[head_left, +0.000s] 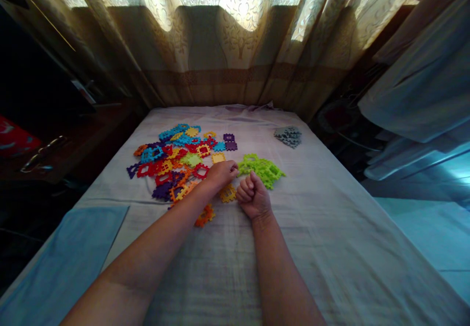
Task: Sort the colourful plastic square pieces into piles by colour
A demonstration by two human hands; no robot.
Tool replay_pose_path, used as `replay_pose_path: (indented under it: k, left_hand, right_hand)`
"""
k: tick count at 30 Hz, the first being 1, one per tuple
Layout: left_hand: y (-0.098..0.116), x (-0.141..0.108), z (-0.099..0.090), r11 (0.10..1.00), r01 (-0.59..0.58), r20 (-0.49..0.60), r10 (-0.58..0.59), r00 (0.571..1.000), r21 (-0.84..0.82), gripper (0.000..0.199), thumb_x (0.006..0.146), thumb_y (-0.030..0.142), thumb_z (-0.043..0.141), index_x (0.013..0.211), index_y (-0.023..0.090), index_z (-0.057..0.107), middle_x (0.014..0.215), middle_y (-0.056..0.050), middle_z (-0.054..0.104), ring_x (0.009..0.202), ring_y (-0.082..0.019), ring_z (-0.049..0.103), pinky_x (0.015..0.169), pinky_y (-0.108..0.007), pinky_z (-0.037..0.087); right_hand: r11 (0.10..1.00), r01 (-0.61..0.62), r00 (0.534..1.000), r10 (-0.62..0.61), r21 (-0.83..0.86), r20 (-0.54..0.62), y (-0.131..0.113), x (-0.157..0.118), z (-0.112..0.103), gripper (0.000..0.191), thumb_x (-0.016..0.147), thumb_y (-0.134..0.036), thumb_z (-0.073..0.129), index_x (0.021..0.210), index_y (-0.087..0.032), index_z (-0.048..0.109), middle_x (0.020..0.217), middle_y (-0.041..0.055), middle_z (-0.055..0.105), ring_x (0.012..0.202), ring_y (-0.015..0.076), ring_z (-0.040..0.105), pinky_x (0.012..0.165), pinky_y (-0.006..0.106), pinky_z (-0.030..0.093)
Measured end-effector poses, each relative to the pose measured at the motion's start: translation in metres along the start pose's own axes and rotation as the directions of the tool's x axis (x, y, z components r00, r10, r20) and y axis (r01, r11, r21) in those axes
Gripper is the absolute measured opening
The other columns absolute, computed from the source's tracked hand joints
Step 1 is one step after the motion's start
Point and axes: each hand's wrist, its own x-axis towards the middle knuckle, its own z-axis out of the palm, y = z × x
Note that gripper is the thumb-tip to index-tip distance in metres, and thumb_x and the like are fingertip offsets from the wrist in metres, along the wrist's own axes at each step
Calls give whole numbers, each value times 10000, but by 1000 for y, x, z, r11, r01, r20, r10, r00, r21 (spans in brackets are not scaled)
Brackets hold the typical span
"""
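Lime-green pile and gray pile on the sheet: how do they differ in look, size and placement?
The lime-green pile is bright, while the gray pile is dull. The lime-green pile covers more of the picture than the gray pile. The lime-green pile lies close by the left hand and right hand; the gray pile lies farther back, apart. Both rest on the sheet.
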Motion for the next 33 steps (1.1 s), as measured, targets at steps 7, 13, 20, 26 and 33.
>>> replay_pose_path:
  k: [7,13,20,26,33]
  left_hand:
    - [-11,-11,-8,999,-48,15,48,999,-1,223,859,278,546,976,219,728,925,-25,758,826,-175,673,747,-264,501]
    - [-57,-10,-39,987,-4,-314,55,948,161,276,864,263,531,1078,215,698,1132,-69,722,1058,-234,637,977,-372,472]
    - [-93,-14,-64,855,302,-255,-208,944,420,439,840,423,581,1205,187,640,1393,-145,556,1310,-346,458,1057,-486,375]
    - [-87,-23,-64,863,300,-256,-207,944,407,406,819,427,628,1148,191,656,1344,-128,595,1289,-340,476,1026,-473,389]
    - [-65,-21,-63,941,245,-311,-167,936,234,247,900,324,521,1053,227,689,1028,-50,743,897,-220,671,803,-321,484]
  right_hand:
    - [1000,9,999,-9,6,53,0,2,-3,463,840,-415,683,540,-204,401,407,-107,293,344,45,174,362,184,172]
    - [1000,16,998,-17,20,63,1,3,-4,464,776,-410,746,522,-201,419,402,-107,308,347,38,170,356,186,147]
    - [1000,7,999,-7,4,37,1,2,-3,490,826,-422,694,532,-204,369,410,-113,280,347,41,162,355,177,170]
    - [1000,4,1000,-4,0,18,1,2,-3,487,841,-419,676,532,-206,365,415,-111,271,350,44,162,358,180,165]
    - [1000,-1,1000,1,6,20,1,2,-3,481,855,-416,658,533,-205,370,415,-111,278,352,44,160,358,181,168]
